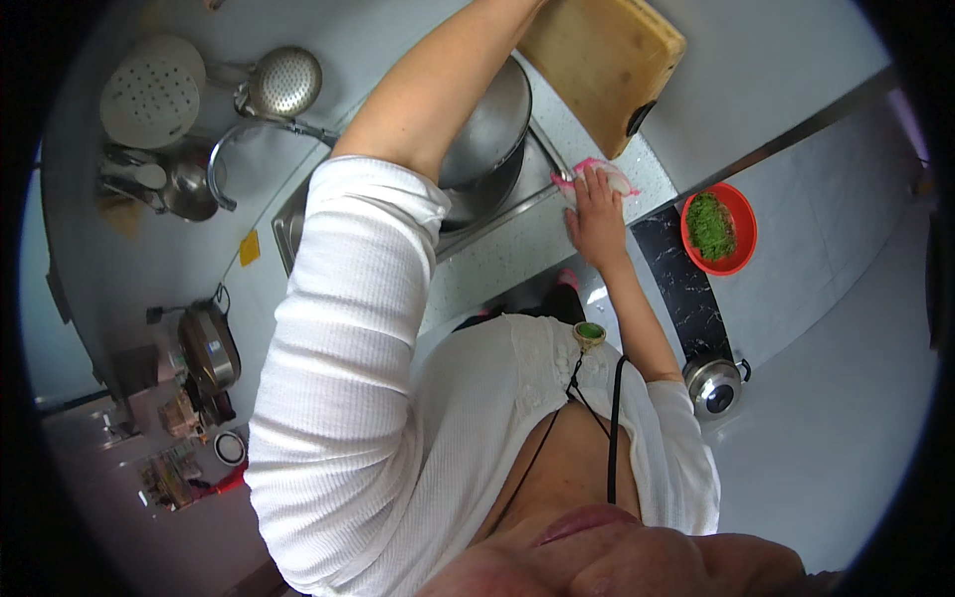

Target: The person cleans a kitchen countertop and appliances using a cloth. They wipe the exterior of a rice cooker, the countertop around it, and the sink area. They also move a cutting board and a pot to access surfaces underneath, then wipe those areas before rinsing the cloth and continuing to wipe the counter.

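My right hand [599, 216] lies on a pink and white cloth [615, 177], pressing it onto the speckled countertop [649, 168] beside the sink's rim. My left forearm crosses the sink and runs out at the top of the picture, so my left hand is out of view. Beneath that forearm, large metal cookware [496, 127] sits in the stainless steel sink [541, 160], partly hidden by my arm. A thick wooden cutting board [608, 63] with a dark piece at one corner stands behind the sink, close to my left forearm.
A red bowl [748, 224] of chopped greens [709, 227] and a lidded pot [712, 388] are on the right. Left of the sink are a curved faucet [216, 160], a white colander [153, 97], a perforated ladle [287, 80], a yellow patch [249, 248] and an electric appliance [209, 347].
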Motion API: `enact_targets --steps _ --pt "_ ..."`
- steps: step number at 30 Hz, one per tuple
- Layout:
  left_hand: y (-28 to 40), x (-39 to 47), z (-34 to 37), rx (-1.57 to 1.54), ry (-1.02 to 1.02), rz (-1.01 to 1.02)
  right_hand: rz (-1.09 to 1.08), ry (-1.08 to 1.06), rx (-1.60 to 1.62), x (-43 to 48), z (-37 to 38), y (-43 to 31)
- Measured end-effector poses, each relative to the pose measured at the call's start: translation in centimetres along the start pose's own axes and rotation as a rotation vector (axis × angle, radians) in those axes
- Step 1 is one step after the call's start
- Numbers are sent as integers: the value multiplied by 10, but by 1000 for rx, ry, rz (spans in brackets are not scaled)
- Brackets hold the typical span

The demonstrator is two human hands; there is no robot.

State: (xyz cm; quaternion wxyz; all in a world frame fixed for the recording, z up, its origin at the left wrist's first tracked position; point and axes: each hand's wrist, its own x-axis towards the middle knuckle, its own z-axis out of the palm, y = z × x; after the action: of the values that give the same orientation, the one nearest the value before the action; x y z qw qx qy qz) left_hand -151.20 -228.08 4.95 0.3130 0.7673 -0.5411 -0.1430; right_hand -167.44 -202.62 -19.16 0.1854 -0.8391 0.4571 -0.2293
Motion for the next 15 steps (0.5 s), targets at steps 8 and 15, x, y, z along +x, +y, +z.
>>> enact_targets --steps 8,15 --pt "-7 -44 3 -221 89 -20 -21 29 -93 1 11 -1" --pt "-88 -126 -20 -274 -78 136 79 104 -200 -7 31 -17"
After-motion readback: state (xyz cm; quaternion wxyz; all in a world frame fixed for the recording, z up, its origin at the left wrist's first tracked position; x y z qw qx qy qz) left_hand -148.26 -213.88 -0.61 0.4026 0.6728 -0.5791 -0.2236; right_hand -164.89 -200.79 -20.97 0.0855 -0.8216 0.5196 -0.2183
